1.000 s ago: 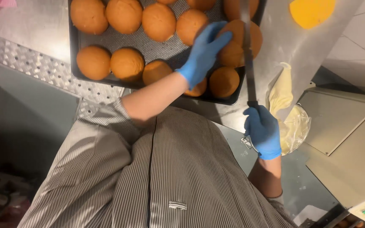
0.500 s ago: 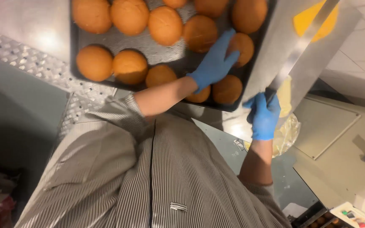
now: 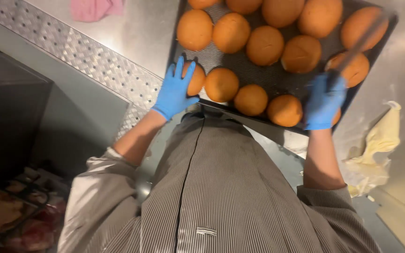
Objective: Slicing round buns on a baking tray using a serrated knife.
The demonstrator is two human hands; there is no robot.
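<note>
While motion blur smears knife [image 3: 359, 44], blade detail unreadable; tray [image 3: 240, 68] far edge cut off. Your left hand [image 3: 175, 91]: fingers spread flat on near-left bun [image 3: 194, 79]. Your right hand [image 3: 323, 100]: fist closed round knife handle, blade angled over right-side buns.

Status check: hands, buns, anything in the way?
Left hand on near-left golden round bun. Right hand grips long knife. Dark baking tray unobstructed.

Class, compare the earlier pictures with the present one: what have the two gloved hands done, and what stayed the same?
The left hand moved from the buns in the tray's middle to the bun at its near left corner. The right hand, still gripping the knife, rose over the tray. The buns stayed in their rows.
</note>
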